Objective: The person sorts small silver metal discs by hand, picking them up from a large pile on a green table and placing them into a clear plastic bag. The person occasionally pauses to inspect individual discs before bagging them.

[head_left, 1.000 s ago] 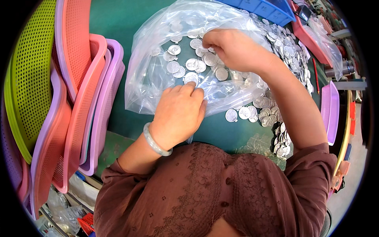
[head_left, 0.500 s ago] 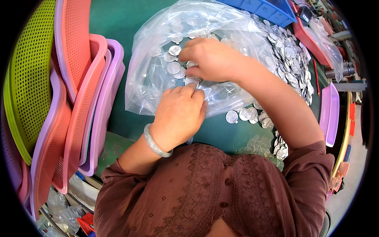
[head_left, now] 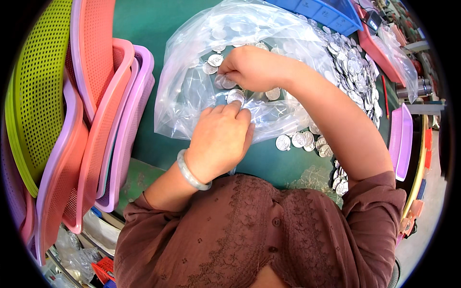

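Observation:
A large clear plastic bag [head_left: 182, 115] lies on the green table with round silver medals on and around it. Bent over the bag, my right hand [head_left: 252, 67] pinches a few medals [head_left: 224, 82], blurred under its fingertips. My left hand [head_left: 221, 132], below it, rests with fingers reaching forward, and a fingertip presses on a medal [head_left: 235, 96]. A pale bangle [head_left: 189, 172] circles my left wrist. More medals [head_left: 215, 60] lie just beyond my right fingers, and another [head_left: 272, 93] shows under my right wrist.
A big heap of silver medals [head_left: 353, 72] spreads at the right, with a few loose ones [head_left: 283, 142] nearer me. Stacked pink, purple and green perforated baskets [head_left: 96, 120] stand at the left. A blue bin [head_left: 321, 14], a red pen [head_left: 385, 96] and a purple tray [head_left: 400, 141] sit farther right.
My right hand has closed on medals at the middle of the bag and pulled them slightly together. My left hand has barely moved.

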The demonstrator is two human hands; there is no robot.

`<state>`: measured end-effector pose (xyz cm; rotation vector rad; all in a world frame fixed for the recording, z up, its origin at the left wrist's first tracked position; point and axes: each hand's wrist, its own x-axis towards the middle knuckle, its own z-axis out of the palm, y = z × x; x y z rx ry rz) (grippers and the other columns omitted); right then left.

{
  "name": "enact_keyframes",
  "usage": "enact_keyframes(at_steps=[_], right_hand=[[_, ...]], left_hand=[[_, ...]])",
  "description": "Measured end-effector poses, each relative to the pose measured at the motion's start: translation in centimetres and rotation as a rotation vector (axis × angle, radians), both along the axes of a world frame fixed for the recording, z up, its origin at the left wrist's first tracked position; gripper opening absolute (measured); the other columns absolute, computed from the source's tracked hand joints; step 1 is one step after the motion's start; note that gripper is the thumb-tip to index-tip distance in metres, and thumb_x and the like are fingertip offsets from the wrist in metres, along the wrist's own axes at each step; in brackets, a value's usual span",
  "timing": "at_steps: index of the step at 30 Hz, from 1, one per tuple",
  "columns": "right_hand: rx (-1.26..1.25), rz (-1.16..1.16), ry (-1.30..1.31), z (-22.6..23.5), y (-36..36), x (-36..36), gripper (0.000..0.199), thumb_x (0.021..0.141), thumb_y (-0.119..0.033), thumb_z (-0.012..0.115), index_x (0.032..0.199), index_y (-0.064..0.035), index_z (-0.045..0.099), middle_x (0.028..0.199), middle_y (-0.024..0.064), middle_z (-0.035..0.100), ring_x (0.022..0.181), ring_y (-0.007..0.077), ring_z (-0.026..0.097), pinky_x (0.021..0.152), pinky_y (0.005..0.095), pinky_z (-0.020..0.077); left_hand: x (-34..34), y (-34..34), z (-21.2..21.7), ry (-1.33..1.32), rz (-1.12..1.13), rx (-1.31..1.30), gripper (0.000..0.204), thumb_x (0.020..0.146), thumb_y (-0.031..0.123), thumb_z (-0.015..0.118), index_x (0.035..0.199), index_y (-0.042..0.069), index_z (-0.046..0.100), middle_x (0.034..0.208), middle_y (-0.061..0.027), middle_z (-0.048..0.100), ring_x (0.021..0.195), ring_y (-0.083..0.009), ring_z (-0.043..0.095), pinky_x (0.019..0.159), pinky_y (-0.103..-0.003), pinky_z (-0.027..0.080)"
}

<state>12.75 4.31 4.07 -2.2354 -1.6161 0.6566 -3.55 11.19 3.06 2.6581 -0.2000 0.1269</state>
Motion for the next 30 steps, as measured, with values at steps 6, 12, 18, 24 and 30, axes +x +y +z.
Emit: enact_keyframes(at_steps=[6, 12, 18, 24, 30], right_hand=[[0.059, -0.165, -0.036, -0.1, -0.6, -0.1, 0.045, 0.069, 0.011, 0.045, 0.108, -0.0058, 0.06, 0.099, 0.014, 0.061, 0.088, 0.0306, 0.059, 0.076, 0.0354, 0.0462], [0.057, -0.178, -0.082, -0.4, -1.8, 1.0, 0.037, 0.069, 0.009, 0.046, 0.1, -0.0039, 0.062, 0.094, 0.0133, 0.062, 0.087, 0.0298, 0.059, 0.075, 0.0351, 0.046], [0.095, -0.109, -0.109, -0.8, -2.6, 1.6, 0.02, 0.072, 0.002, 0.053, 0.088, -0.0025, 0.065, 0.089, 0.0129, 0.062, 0.084, 0.031, 0.059, 0.073, 0.0365, 0.0463], [0.06, -0.069, -0.074, -0.4, -2.3, 0.9, 0.017, 0.07, -0.003, 0.059, 0.086, -0.0032, 0.064, 0.087, 0.0115, 0.058, 0.082, 0.0303, 0.058, 0.074, 0.0363, 0.0462], [0.189, -0.023, -0.192, -1.9, -1.9, -0.1, 0.017, 0.07, -0.008, 0.062, 0.086, -0.0034, 0.062, 0.089, 0.0117, 0.056, 0.085, 0.0286, 0.056, 0.075, 0.0369, 0.045]], left_hand=[[0.1, 0.0, -0.1, 0.0, -0.003, 0.005, 0.02, 0.079, 0.016, 0.055, 0.093, 0.001, 0.058, 0.1, -0.0177, 0.058, 0.084, -0.034, 0.056, 0.075, -0.041, 0.043], [0.0, -0.1, -0.1, -0.008, 0.002, 0.005, 0.02, 0.079, 0.016, 0.055, 0.093, 0.001, 0.058, 0.1, -0.0182, 0.058, 0.085, -0.0342, 0.056, 0.076, -0.041, 0.043], [0.0, 0.0, -0.2, -0.035, 0.0, -0.006, 0.021, 0.078, 0.015, 0.055, 0.093, 0.002, 0.058, 0.1, -0.0187, 0.058, 0.086, -0.0347, 0.057, 0.077, -0.041, 0.043], [0.1, 0.0, -0.1, 0.004, 0.001, 0.008, 0.021, 0.077, 0.015, 0.056, 0.093, 0.002, 0.058, 0.1, -0.0185, 0.059, 0.085, -0.0347, 0.057, 0.077, -0.041, 0.044], [0.1, -0.1, -0.2, -0.015, 0.005, 0.002, 0.02, 0.077, 0.015, 0.056, 0.092, 0.001, 0.058, 0.098, -0.0181, 0.059, 0.084, -0.0349, 0.057, 0.076, -0.041, 0.043]])
